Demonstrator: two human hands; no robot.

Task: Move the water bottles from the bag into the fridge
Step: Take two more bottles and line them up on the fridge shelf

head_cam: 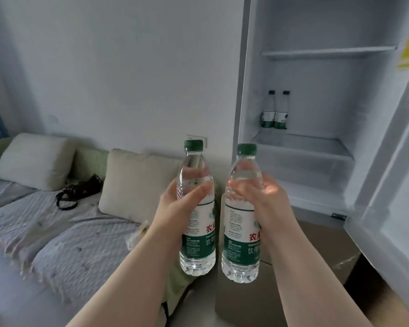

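Observation:
My left hand (178,208) grips a clear water bottle (197,246) with a green cap and a green-and-white label, held upright. My right hand (261,204) grips a second, matching bottle (240,251) just to its right, also upright. Both bottles hang in the air in front of the open fridge (316,95). Two more bottles (274,110) of the same kind stand side by side at the back left of the fridge's middle shelf (314,143). The bag is hidden from this view.
The fridge door (397,175) swings open at the right, with a yellow sticker near its top. A sofa (57,227) with beige cushions and a grey quilted cover runs along the left wall; a dark strap-like object (79,191) lies on it. A cardboard box (321,258) sits below the fridge.

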